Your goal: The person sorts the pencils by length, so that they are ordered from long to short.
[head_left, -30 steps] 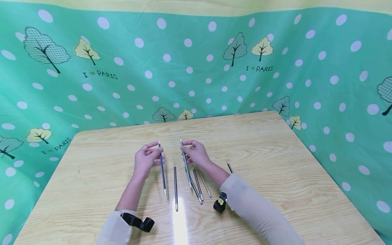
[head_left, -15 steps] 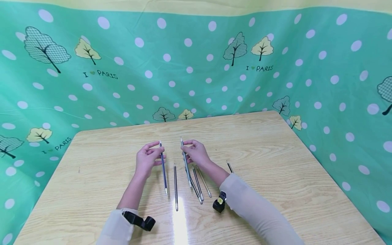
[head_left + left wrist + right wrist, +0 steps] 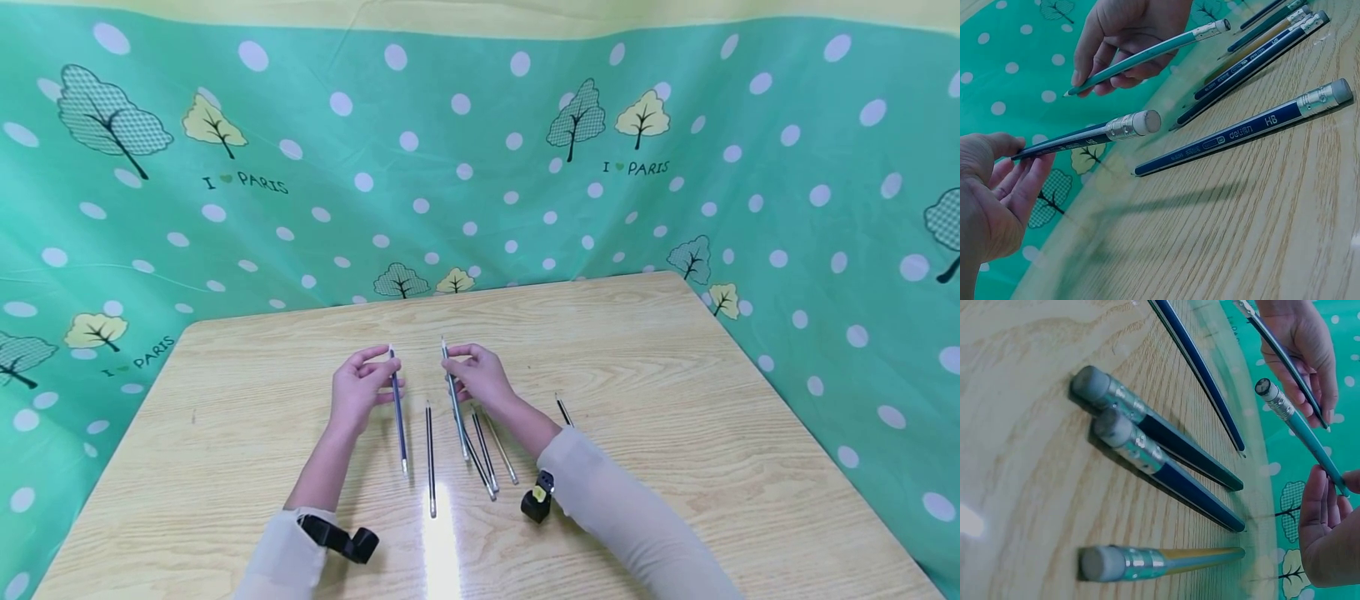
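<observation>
My left hand (image 3: 356, 390) pinches a dark blue pencil (image 3: 399, 427) near its tip, between thumb and fingers. The eraser end of that pencil points back toward me, raised off the table in the left wrist view. A teal pencil (image 3: 1305, 439) is pinched the same way by my right hand (image 3: 482, 379), which also holds it near the tip. Between the hands a dark HB pencil (image 3: 1229, 137) lies on the wood. Close under the teal pencil lie two more dark pencils (image 3: 1166, 444) and a yellow one (image 3: 1197, 559).
Another dark pencil (image 3: 562, 408) lies farther right, partly hidden by my right sleeve (image 3: 630, 508). Everything rests on a light wooden table (image 3: 247, 400). Behind it and along its sides hangs a green dotted curtain (image 3: 480, 192).
Both hands keep their grip, with the pencils almost in place. My left hand drifts slightly to the right, then a touch back. The pencils on the table stay put.
</observation>
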A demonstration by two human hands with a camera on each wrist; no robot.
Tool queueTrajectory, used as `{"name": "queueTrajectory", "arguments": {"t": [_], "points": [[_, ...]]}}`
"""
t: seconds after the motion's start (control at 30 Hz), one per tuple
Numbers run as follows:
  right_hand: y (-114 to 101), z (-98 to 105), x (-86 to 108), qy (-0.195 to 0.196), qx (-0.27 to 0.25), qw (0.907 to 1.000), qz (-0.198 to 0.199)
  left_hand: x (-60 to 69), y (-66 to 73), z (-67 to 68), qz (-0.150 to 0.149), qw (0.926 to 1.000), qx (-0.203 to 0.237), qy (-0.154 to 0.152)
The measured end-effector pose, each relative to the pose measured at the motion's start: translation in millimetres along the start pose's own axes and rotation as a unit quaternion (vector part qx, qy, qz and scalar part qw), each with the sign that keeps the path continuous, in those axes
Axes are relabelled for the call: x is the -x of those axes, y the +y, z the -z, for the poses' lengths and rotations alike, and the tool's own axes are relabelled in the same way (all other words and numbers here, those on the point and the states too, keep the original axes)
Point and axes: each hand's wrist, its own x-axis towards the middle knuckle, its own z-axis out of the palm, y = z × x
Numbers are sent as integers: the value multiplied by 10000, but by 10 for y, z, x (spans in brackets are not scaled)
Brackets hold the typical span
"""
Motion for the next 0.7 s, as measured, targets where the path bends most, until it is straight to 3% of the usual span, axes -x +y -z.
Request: {"name": "queueTrajectory", "arguments": {"t": [0.37,0.7], "points": [[-23,-5,12,22,-65,10000,-26,85,164,-20,24,9999,-139,-24],[-21,-22,16,-10,-81,10000,19,71,142,4,45,10000,-54,3]]}}
